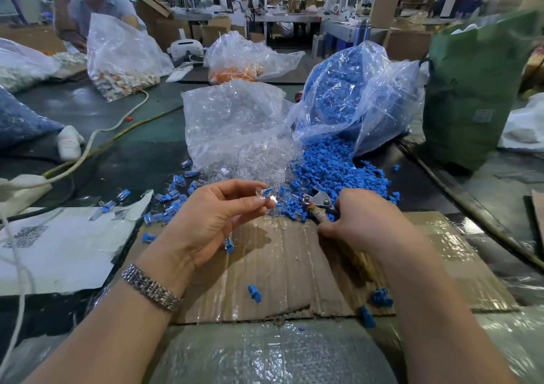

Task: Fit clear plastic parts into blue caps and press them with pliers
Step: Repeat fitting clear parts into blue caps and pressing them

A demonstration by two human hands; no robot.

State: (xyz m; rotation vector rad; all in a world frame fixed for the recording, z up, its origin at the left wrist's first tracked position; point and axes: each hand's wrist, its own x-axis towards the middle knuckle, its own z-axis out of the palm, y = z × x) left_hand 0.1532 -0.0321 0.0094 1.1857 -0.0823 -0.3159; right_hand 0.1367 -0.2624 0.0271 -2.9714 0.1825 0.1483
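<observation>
Blue cap [268,191] and clear plastic part [260,198] sit pinched together at the left hand's [212,221] fingertips, raised above the taped cardboard sheet [282,266]. Right hand [362,221] curls around the pliers [319,199], jaws resting by the spilled blue caps [332,171]. Clear-parts bag [235,127] just behind.

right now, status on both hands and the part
Left hand pinches clear part with blue cap, raised over the cardboard. Right hand grips pliers, beside the part, not on it. Nothing between them.
</observation>
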